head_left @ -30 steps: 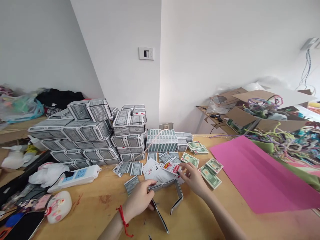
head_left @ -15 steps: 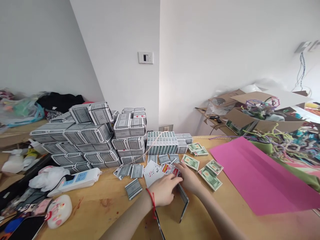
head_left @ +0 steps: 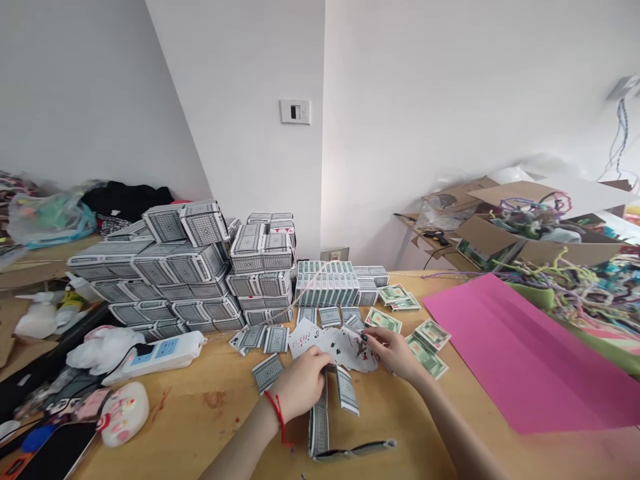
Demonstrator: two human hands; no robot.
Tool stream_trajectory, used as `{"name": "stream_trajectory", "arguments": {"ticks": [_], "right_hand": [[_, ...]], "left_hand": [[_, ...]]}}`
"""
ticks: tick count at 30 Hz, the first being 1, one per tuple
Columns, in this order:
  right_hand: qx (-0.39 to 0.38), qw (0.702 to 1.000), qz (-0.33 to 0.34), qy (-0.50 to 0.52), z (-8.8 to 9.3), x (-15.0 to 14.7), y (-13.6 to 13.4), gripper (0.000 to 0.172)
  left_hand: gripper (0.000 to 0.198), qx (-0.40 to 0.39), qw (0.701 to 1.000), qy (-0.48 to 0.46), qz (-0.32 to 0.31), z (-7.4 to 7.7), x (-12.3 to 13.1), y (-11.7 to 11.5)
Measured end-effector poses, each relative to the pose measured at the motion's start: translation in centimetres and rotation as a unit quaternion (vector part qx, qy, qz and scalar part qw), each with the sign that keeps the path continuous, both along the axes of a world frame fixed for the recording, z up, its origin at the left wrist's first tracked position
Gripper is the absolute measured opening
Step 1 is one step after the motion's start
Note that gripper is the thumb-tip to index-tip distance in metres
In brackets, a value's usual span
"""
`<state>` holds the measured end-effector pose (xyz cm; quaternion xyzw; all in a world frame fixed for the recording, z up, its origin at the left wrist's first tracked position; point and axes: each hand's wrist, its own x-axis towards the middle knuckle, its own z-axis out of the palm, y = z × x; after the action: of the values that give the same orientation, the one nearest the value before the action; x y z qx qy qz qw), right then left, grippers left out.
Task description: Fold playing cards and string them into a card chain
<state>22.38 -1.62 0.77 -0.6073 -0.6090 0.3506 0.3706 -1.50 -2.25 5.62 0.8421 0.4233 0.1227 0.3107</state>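
Observation:
Folded grey-patterned playing cards, joined in a strip [head_left: 319,420], hang from the closed fingers of my left hand [head_left: 303,380], which wears a red string bracelet. My right hand [head_left: 395,353] is at the right end of the spread face-up cards [head_left: 340,348], its thumb and fingertips closed on the edge of a card there. Another folded card [head_left: 347,390] stands just right of my left fingers. Loose grey-backed cards [head_left: 268,372] lie left of my left hand. Green-backed card packs [head_left: 426,353] are beyond my right forearm.
Stacked blocks of folded cards [head_left: 175,267] rise at the back left. A white power strip [head_left: 165,357] and a white rounded case [head_left: 125,413] are at left. A pink sheet [head_left: 520,360] covers the right side, near an open cardboard box [head_left: 545,250] and tangled yarn.
My left hand has moved left and down with the folded strip, which has swung round. My right hand has shifted right. The red card over the spread cards is no longer visible.

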Motion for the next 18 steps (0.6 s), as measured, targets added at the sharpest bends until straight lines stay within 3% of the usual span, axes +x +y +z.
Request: {"name": "stream_trajectory", "arguments": {"ticks": [5,9,11,14,16,18], "right_hand": [[-0.063,0.987,0.003,0.146,-1.3,-0.2,0.3,0.032],[-0.059,0.981,0.008,0.182,-2.0,-0.5,0.4,0.031],[-0.047,0.981,0.011,0.186,-2.1,-0.5,0.4,0.031],[-0.036,0.981,-0.001,0.189,-2.1,-0.5,0.3,0.033],[-0.03,0.98,-0.021,0.194,-2.1,-0.5,0.2,0.033],[-0.015,0.979,-0.054,0.195,-2.0,-0.6,0.1,0.032]], "left_hand": [[0.036,0.005,0.996,0.009,0.091,0.5,-1.6,-1.5],[0.026,0.028,0.982,0.117,0.149,1.4,-1.6,-2.9],[0.022,0.049,0.978,0.128,0.157,1.9,-1.4,-3.2],[0.031,0.053,0.992,0.022,0.112,2.1,-0.9,-2.5],[0.039,0.001,0.995,-0.093,0.036,1.6,-0.5,-1.4],[0.041,-0.079,0.973,-0.211,-0.043,0.6,-0.1,-0.4]]}}
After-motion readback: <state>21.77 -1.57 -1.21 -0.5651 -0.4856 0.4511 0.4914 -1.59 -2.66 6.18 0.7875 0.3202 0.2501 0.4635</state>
